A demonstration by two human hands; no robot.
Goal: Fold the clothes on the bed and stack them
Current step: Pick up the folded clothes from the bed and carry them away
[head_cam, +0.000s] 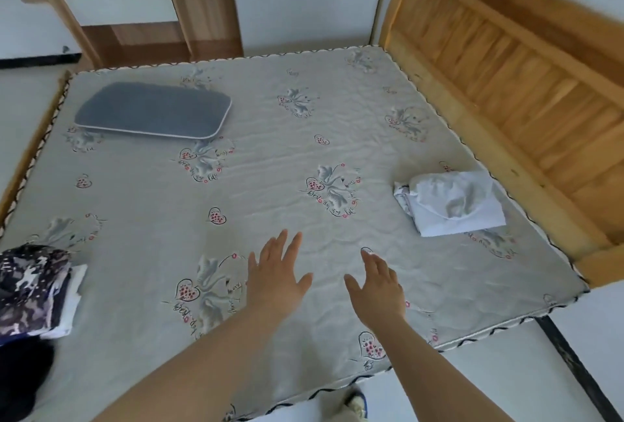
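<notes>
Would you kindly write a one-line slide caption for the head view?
Open left hand and right hand hover over the mattress; white garment right, stacked clothes left.

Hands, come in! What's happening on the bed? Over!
Left hand and right hand open, empty. White garment loosely folded at right; camouflage stack at left. Nothing between.

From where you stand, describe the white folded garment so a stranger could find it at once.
Start at the wooden headboard along the right side of the mattress. Just beside it, near the mattress's right edge, lies the white folded garment, beyond the right hand. It is plain white and alone, unlike the grey pillow far left and the patterned stack of clothes at the left edge.
</notes>
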